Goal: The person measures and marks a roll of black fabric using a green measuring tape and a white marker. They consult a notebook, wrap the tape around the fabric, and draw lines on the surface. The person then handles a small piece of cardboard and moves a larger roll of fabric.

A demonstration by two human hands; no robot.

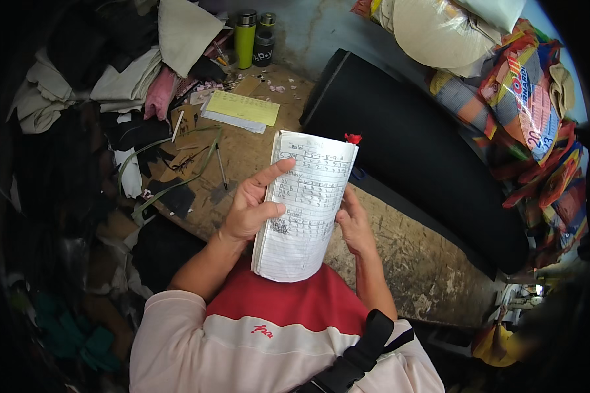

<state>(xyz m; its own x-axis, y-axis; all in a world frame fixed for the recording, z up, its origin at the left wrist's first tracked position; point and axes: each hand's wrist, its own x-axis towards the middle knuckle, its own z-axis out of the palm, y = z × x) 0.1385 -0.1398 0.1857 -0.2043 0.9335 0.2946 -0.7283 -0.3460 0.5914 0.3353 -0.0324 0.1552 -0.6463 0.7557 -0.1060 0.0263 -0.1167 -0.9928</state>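
Observation:
A worn lined notebook (pixel 295 252) with handwritten rows and columns is held upright in front of my chest. My left hand (pixel 248 208) is closed on its left edge, the thumb and index finger lying over the page and the other fingers behind it. At the right edge, my right hand (pixel 356 226) grips the notebook with the thumb beside the border; its remaining fingers are partly hidden behind the pages. A small red thing (pixel 353 138) shows at the notebook's top right corner; I cannot make out what it is.
A scuffed wooden table (pixel 400 262) bears a large black fabric roll (pixel 413 150), a yellow paper sheet (pixel 242 108), a pen (pixel 221 167), a green strip (pixel 211 160) and a lime bottle (pixel 245 39). Fabric piles (pixel 128 78) crowd the left; stuffed plastic bags (pixel 524 98) the right.

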